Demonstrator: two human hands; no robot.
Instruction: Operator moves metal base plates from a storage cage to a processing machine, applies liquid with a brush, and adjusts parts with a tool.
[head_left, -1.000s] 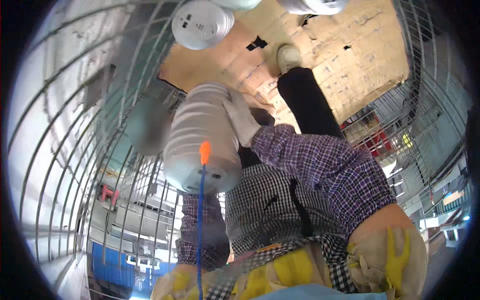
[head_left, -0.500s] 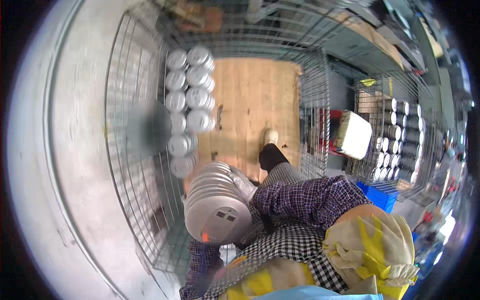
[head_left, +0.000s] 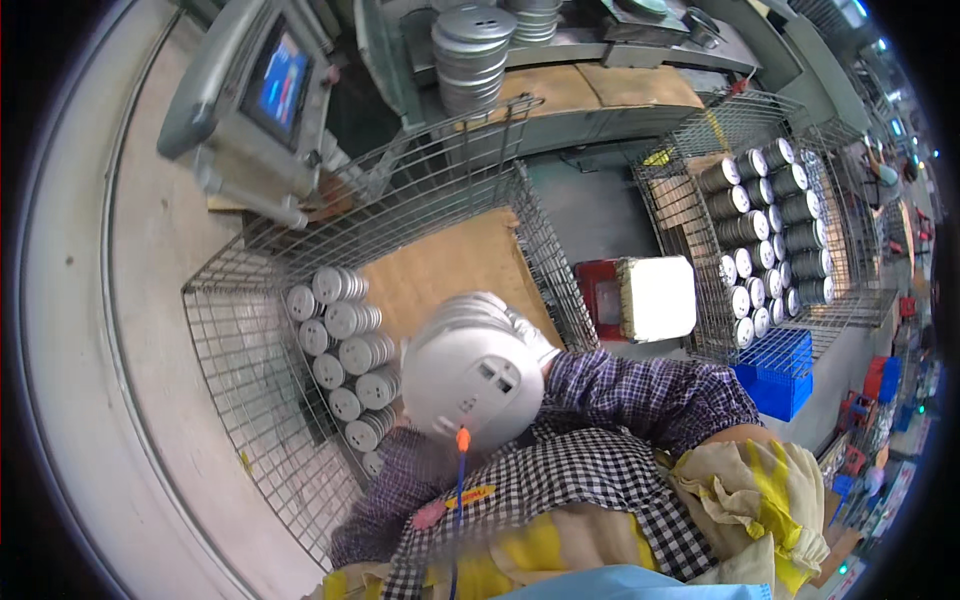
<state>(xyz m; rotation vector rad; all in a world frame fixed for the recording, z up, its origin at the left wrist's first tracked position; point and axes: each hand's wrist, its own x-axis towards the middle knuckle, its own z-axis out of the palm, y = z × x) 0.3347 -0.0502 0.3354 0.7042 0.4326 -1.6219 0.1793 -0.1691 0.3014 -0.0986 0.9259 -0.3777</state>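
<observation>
A stack of round, pale metal discs [head_left: 470, 385] is held in front of my chest, its front face tilted toward me with two small square openings. My right hand [head_left: 532, 338], in a white glove, is closed around the right side of the stack. On the left, my checked sleeve runs up behind the discs, and the stack hides my left hand. An orange-tipped blue cord [head_left: 461, 490] hangs over the front disc's lower edge. To the left, several similar disc stacks [head_left: 358, 355] lie in rows in a wire cage [head_left: 240, 380] with a cardboard floor [head_left: 455, 262].
A machine with a screen [head_left: 278, 85] stands beyond the cage. Disc stacks [head_left: 470, 60] sit on the far bench. To the right are a white-topped red stool [head_left: 658, 298], another wire cage [head_left: 680, 215] full of dark-sided disc stacks, and a blue crate [head_left: 778, 375].
The view has swung toward the machine and bench. The held stack sits higher and further right in view. My foot, earlier over the cardboard, no longer shows.
</observation>
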